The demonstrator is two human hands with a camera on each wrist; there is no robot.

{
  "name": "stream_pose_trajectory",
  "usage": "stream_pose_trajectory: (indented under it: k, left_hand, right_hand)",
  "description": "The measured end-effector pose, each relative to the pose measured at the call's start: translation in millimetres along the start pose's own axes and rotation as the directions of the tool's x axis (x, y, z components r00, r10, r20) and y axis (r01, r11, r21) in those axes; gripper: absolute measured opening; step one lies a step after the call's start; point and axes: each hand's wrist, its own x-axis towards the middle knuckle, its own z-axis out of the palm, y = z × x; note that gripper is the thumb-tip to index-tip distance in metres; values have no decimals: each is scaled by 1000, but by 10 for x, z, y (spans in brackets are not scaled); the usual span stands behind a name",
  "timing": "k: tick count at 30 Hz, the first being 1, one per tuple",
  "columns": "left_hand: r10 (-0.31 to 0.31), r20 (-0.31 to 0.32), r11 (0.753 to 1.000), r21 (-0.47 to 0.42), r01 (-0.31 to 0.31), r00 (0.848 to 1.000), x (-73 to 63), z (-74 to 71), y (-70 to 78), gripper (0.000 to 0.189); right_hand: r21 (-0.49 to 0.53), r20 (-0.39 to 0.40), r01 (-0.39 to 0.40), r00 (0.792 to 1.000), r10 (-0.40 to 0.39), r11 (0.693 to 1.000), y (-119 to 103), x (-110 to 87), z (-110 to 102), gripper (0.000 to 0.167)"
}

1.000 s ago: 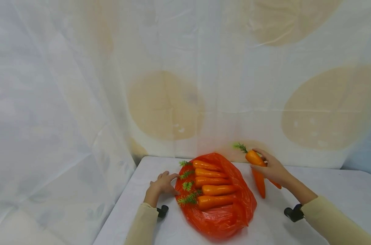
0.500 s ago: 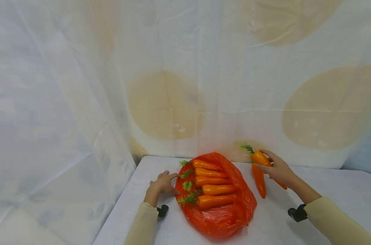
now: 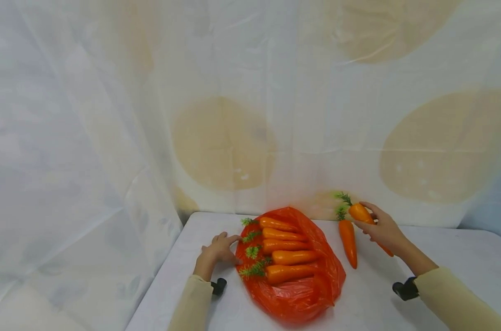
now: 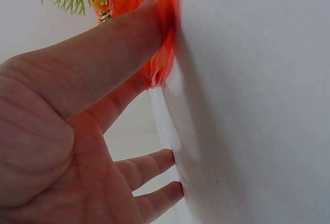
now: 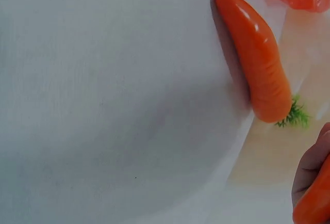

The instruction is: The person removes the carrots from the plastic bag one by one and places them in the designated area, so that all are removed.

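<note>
Several orange carrots with green tops (image 3: pixel 289 273) lie side by side on a red plastic bag (image 3: pixel 292 305) in the head view. At the bag's left rim is my left hand (image 3: pixel 219 248). Its thumb and index finger are spread apart, with the red film over their tips (image 4: pixel 154 28); the other two visible fingers are stretched out on the white table. Right of the bag, my right hand (image 3: pixel 384 230) holds a carrot (image 3: pixel 361 214) between thumb and fingers, its green top pointing back left. Beside this hand a loose carrot (image 5: pixel 260 61) lies on the table.
The white table (image 3: pixel 449 257) ends at a pale curtain (image 3: pixel 308 115) with tan round patches, close behind the bag and the loose carrot. More pale cloth (image 3: pixel 89 184) hangs along the left side. A small black wrist camera (image 3: pixel 404 288) sits on the right sleeve.
My right hand has moved right with its carrot, uncovering the loose carrot and its green top. My left hand and the bag have hardly moved.
</note>
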Motion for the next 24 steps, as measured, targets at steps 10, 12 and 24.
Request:
stream_pose_trajectory:
  k: [10,12,24]
  left_hand:
    - [-11,11,1000,-18,11,1000,3,22,-2,64]
    - [-12,14,1000,-24,12,1000,8,34,-5,64]
    - [-9,4,1000,-6,9,1000,-1,10,6,65]
  right_hand:
    - [14,-2,-105,994,105,994,167,-25,-65,81]
    - [7,-10,-135,991,135,991,206,-28,-66,82]
    - [-44,-64,-240,970,237,970,263,11,-40,81]
